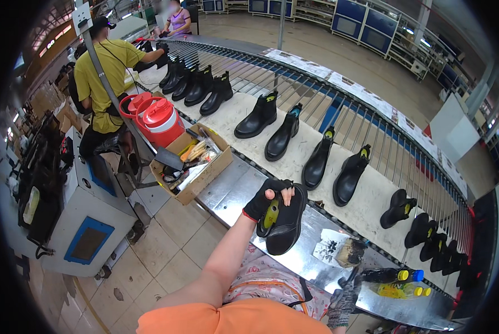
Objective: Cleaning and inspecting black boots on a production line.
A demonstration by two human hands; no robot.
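My left hand (269, 201), in a black glove with bare fingertips, grips a black ankle boot (287, 225) over the metal bench. The boot is tilted, its toe toward me, and a yellow-green patch shows by its opening. At the lower right is my right hand (341, 305) in a grey knit glove, closed around something dark and thin that I cannot make out. Near it lie a white sheet with black smears (328, 246) and a stained, dark-topped block (351, 253).
Black boots (347, 178) line the pale conveyor belt (244, 111) beyond the bench. A cardboard box of tools (205, 179) and red-and-white jugs (161, 119) stand left. Capped bottles (386, 275) lie right. A person in a yellow shirt (105, 72) works at the far left.
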